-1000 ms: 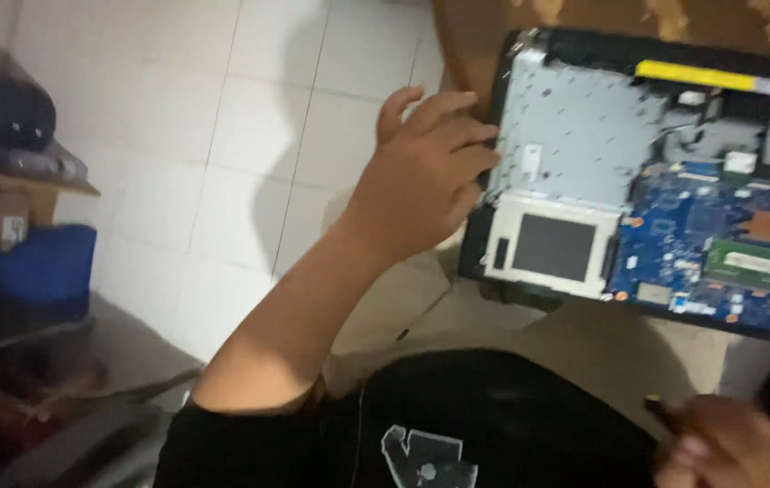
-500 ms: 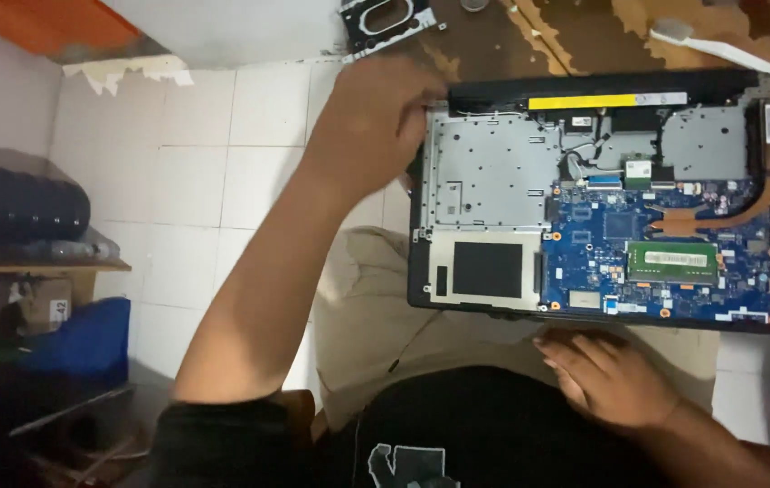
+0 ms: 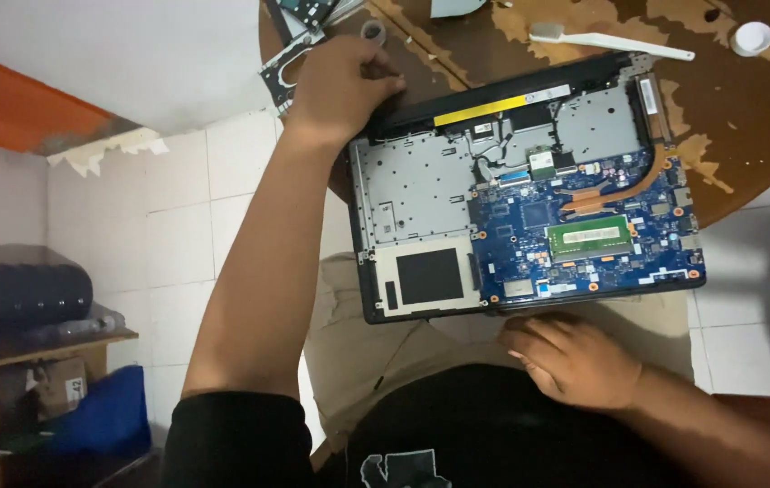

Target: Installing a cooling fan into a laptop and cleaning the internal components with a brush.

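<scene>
Head view: an opened black laptop with bare blue circuit board sits centre-right, half on a worn brown round table, half over the person's lap. Left hand, fingers curled together, presses its far-left corner; right hand, fingers loosely together, rests flat just below its near edge. Unsupported, the overhanging laptop could tip off.

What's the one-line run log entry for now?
left hand: on far left corner of opened black laptop | right hand: at its near edge | white toothbrush: on brown table

left hand shifted to laptop corner
</scene>
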